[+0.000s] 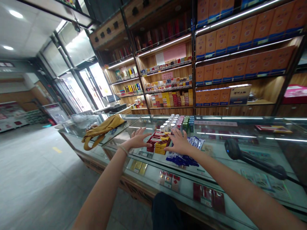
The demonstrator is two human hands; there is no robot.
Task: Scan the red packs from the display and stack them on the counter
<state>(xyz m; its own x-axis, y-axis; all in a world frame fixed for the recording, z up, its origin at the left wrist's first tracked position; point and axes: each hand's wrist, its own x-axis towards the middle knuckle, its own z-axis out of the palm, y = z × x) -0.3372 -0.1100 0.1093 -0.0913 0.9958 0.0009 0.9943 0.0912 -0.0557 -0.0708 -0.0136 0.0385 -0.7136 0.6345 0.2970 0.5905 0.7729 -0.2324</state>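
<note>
On the glass counter [216,153], red packets [153,140] and yellow packets [161,147] lie side by side between my hands. My left hand [139,139], fingers spread, is at the left side of the red packets. My right hand [178,142] has its fingers apart at the right edge of the yellow packets, over part of the blue-and-white packets [183,158]. Whether the fingertips touch the packets is hard to tell. Behind them stand rows of small containers with white lids [173,126], green ones [185,124] and blue ones [191,124].
A mustard bag [105,127] lies on the counter's left part. A black handheld device [254,159] rests at the right, near a flat red box [273,128]. Boxes inside the glass case show below. Shelves of orange boxes [240,35] line the back wall.
</note>
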